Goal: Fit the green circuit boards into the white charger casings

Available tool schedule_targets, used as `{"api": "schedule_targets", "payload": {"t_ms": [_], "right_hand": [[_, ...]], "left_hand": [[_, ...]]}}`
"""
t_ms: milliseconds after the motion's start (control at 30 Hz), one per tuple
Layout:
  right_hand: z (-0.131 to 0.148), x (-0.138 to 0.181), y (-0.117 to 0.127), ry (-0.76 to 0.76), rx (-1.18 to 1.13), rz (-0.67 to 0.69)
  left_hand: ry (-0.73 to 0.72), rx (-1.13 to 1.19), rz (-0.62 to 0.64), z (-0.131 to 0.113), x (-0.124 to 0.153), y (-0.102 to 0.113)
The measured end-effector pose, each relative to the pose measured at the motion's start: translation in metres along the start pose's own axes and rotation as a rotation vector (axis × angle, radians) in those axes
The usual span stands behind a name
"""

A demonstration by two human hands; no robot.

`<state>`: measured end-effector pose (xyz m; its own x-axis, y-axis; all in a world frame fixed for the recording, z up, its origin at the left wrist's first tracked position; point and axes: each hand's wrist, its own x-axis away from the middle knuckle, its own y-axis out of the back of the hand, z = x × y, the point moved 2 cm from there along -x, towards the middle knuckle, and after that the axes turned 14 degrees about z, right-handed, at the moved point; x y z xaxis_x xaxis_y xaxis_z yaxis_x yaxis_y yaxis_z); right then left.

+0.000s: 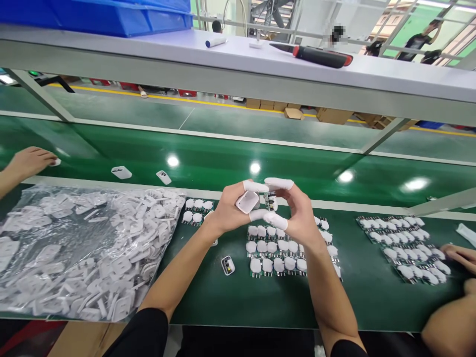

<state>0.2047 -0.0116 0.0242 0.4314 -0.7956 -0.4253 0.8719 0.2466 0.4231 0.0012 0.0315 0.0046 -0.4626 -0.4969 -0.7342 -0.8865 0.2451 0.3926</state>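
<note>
White finger cots cover the thumb and a fingertip of each of my hands. My left hand [231,206] is closed around a white plastic housing [248,202], its open side facing me. Close beside it, my right hand [298,208] pinches a small circuit board [270,200] with dark and green parts between thumb and finger. Below my wrists lie rows of boards [277,246] topped with white round pieces, partly hidden by my right forearm. A housing with a board inside [228,266] rests on the green table between my forearms.
A clear bag of white plastic parts [111,248] covers the table's left side. Two white housings [121,172] lie behind it. A co-worker's hand [35,161] is at far left, another [461,257] at right beside more boards [405,248]. An overhead shelf [238,69] holds a screwdriver-like tool [322,55].
</note>
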Motion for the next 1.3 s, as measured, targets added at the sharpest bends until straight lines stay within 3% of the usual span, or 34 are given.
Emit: {"api": "schedule_targets", "payload": {"t_ms": [167, 300, 500, 633, 767, 967, 1200, 1300], "right_hand": [[0.006, -0.001, 0.008, 0.13, 0.067, 0.031], [0.003, 0.001, 0.011, 0.133, 0.039, 0.01], [0.002, 0.004, 0.02, 0.227, -0.011, -0.289], [0.012, 0.007, 0.013, 0.309, -0.055, -0.359], [0.019, 0.014, -0.002, 0.317, -0.1, -0.333], [0.023, 0.016, -0.021, 0.348, -0.065, -0.265], [0.026, 0.016, -0.028, 0.34, -0.052, -0.256], [0.029, 0.016, -0.028, 0.355, -0.037, -0.228]], "left_hand": [[0.119, 0.064, 0.028, 0.002, 0.004, -0.004], [0.168, 0.076, 0.08, -0.002, 0.006, -0.003], [0.143, 0.12, 0.225, -0.011, 0.007, 0.002], [0.208, 0.152, 0.106, -0.01, 0.005, -0.007], [0.126, 0.207, -0.063, -0.009, 0.005, -0.025], [0.136, -0.041, -0.295, -0.01, 0.011, -0.035], [-0.045, -0.438, -0.404, -0.012, 0.014, -0.03], [-0.072, -0.464, -0.425, -0.011, 0.012, -0.028]]}}
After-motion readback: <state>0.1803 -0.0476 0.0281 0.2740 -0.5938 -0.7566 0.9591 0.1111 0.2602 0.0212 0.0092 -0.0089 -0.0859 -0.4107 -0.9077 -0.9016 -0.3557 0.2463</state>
